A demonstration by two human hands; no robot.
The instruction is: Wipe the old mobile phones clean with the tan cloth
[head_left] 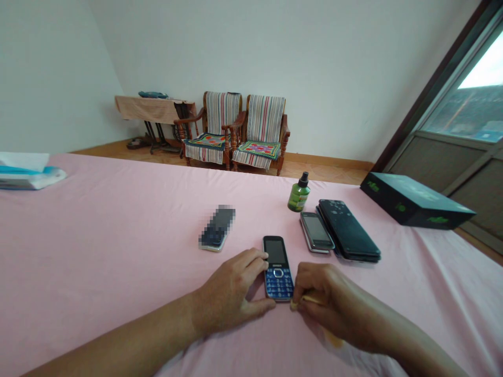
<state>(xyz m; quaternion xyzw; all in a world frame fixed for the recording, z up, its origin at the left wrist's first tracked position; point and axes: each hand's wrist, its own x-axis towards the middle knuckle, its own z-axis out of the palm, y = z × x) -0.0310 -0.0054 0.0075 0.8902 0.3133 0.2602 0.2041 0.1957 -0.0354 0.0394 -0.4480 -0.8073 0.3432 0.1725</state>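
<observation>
Hands (233,288) (328,298) at keypad phone (278,269), yellowish item (314,297) gripped, tissue (23,160) poking from pack (39,179)

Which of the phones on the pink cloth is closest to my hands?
The keypad phone with blue number keys, between your left hand and right hand; the others lie farther off.

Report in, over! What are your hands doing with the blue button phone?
Left hand touching keypad phone. Right hand gripping yellow item at phone's lower right corner. Phone face up, screen uncovered. Green bottle standing apart, beyond.
</observation>
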